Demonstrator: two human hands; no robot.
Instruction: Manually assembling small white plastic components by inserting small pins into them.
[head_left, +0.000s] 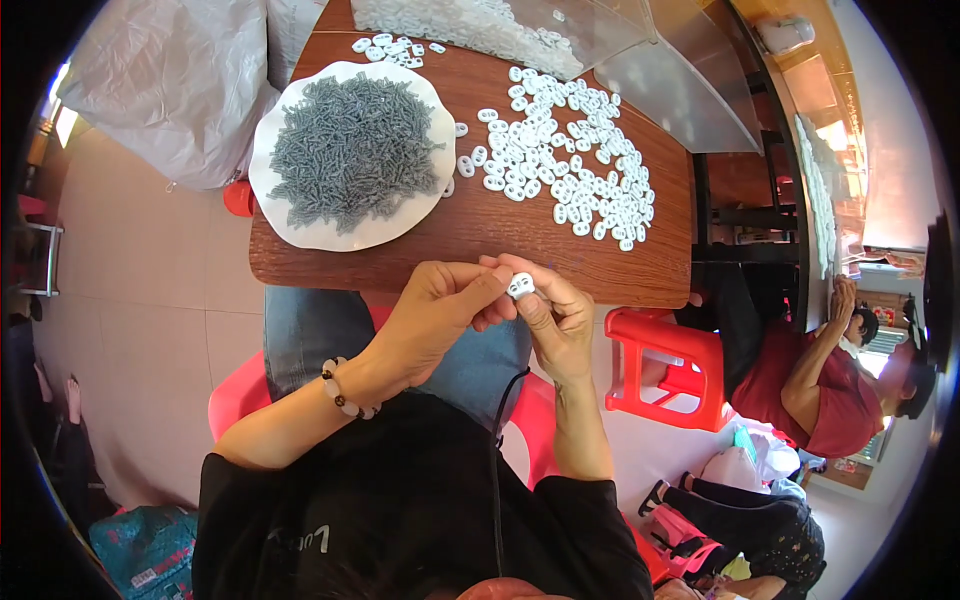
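Just off the near edge of the brown table, my two hands meet over my lap. My right hand pinches a small white oval piece with two holes between thumb and fingers. Thumb and fingertips of my left hand press together at the left side of that piece; whatever they grip is hidden. A white wavy-rimmed plate on the table is heaped with small grey, slender plastic pieces. Many matching white oval pieces lie scattered right of the plate.
A clear box of white pieces stands at the far edge, with a few loose ovals beside it. A large white sack is at far left. On the right are a red stool and a seated person.
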